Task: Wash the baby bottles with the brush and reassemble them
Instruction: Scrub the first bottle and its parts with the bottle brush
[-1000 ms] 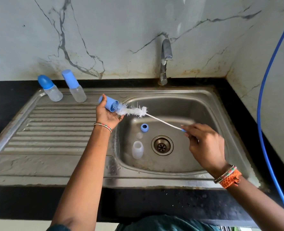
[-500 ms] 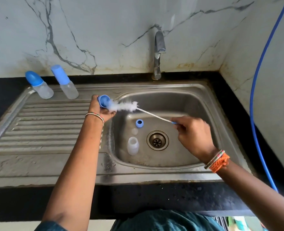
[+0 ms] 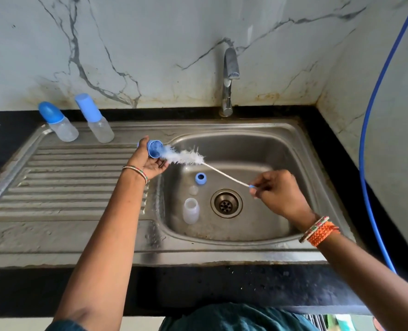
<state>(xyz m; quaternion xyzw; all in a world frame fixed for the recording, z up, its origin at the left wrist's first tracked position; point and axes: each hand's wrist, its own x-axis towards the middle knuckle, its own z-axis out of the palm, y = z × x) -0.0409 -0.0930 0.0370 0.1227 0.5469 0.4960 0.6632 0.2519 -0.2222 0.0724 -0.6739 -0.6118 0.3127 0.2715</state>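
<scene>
I see the left hand (image 3: 148,163) gripping a blue cap (image 3: 154,149), fingers curled round it and its open mouth turned toward the basin. The right hand (image 3: 279,194) pinches the blue end of the brush (image 3: 188,157), whose white bristle head lies just at the cap's mouth; I cannot tell how far the tip reaches inside. Below and between the two hands, in the sink (image 3: 281,144), rest a blue ring (image 3: 201,177), a small clear teat (image 3: 193,190) and an open clear bottle body (image 3: 191,210), beside the drain (image 3: 226,203). Beyond the left hand, on the draining board, stand two capped bottles (image 3: 61,124) and (image 3: 95,119). The tap (image 3: 229,75), beyond the right hand, shows no water running. I judge this to be the scrubbing of the cap, with the loose parts in the basin not yet reassembled. Risks from here: the thin wire handle, held only at its far end, could flex and flick the bristles out of the cap; a wet cap could slip from the left hand into the basin; the small teat lies near the drain and could be nudged onto it.
</scene>
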